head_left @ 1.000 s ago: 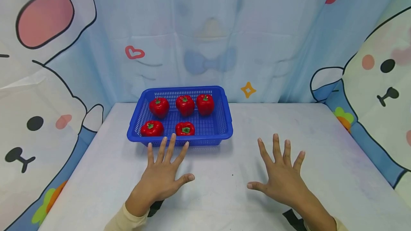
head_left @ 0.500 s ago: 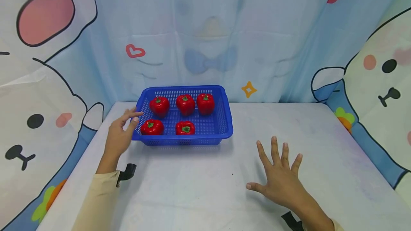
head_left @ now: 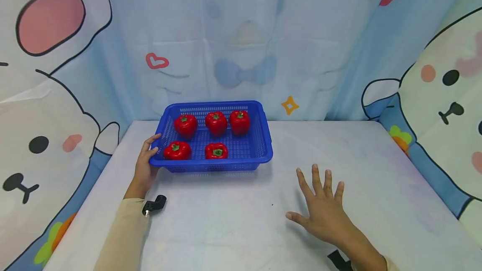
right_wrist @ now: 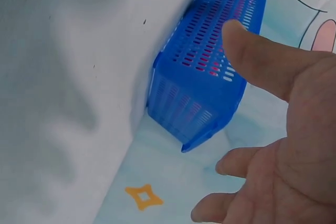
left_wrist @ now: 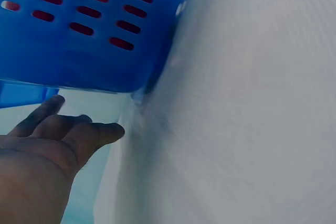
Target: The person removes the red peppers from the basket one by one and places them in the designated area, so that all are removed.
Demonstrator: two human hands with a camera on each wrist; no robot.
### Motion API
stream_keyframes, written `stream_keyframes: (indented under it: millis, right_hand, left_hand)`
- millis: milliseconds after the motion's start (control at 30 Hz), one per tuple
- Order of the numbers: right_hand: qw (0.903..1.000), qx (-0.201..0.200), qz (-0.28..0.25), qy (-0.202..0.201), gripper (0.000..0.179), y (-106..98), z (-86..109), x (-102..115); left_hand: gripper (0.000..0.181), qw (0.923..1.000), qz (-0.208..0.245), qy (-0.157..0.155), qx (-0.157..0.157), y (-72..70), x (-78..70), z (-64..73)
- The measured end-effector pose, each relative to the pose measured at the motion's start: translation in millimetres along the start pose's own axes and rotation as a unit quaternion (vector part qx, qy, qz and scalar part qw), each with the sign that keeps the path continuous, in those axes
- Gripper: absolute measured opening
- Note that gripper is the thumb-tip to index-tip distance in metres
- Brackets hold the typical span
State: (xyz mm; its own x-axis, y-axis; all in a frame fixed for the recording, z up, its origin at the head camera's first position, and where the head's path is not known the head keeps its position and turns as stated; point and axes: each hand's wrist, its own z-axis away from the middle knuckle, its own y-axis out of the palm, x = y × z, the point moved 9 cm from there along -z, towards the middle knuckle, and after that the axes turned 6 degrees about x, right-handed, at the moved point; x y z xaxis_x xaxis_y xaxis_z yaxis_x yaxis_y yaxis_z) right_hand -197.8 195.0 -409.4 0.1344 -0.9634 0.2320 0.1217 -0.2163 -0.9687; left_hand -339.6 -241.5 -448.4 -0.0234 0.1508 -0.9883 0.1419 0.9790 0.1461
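A blue plastic basket (head_left: 241,165) with slotted sides stands on the table in the head view. Several red bell peppers (head_left: 216,123) lie inside, spaced apart. At the basket's left end, my left hand (head_left: 144,168) grips the rim, its thumb and index finger showing there. In the left wrist view, the fingers (left_wrist: 86,135) lie beside the basket's end wall; part of their contact is hidden. To the right of the basket, my right hand (head_left: 323,216) hovers over the table, fingers spread, holding nothing. The right wrist view shows its thumb (right_wrist: 257,51) in front of the distant basket.
A white cloth covers the table (head_left: 226,221). Behind it hangs a light-blue curtain (head_left: 244,32) with cartoon prints, close to the basket's back edge. Printed panels (head_left: 49,170) flank the left and right sides. Each wrist carries a small black device (head_left: 154,205).
From in front of the basket, my left hand has moved left and forward onto its left rim. My right hand has shifted slightly left, still spread. Basket and peppers keep their places.
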Motion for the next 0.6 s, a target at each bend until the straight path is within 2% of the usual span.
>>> stream_keyframes:
  millis: [167, 267, 367, 433, 500, 600]
  right_hand:
    - [0.9999, 0.01, -0.003, -0.012, 0.107, -5, -9.3, 18]
    - [0.9995, 0.021, -0.015, -0.017, 0.094, -12, -17.8, 34]
    - [0.9988, 0.006, -0.034, -0.034, 0.074, -25, -30.4, 51]
    - [0.9962, -0.024, -0.056, -0.063, 0.063, -35, -42.1, 63]
    - [0.9882, -0.049, -0.097, -0.108, 0.053, -43, -56.5, 75]
    - [0.9651, -0.065, -0.185, -0.174, 0.042, -47, -83.8, 93]
  left_hand:
    - [0.046, 0.9999, -0.003, 0.008, -0.007, 0.7, 0.3, 0.4]
    - [0.046, 0.9999, -0.004, 0.007, -0.008, 1.1, 0.7, 0.6]
    - [0.046, 0.9998, -0.011, 0.007, -0.013, 0.6, 1.3, 0.0]
    - [0.046, 0.9997, -0.017, 0.009, -0.016, 0.3, 1.7, -0.9]
    - [0.047, 0.9993, -0.029, 0.01, -0.02, -0.1, 1.9, -1.6]
    - [0.048, 0.9985, -0.047, 0.009, -0.026, -1.2, 3.1, -1.3]
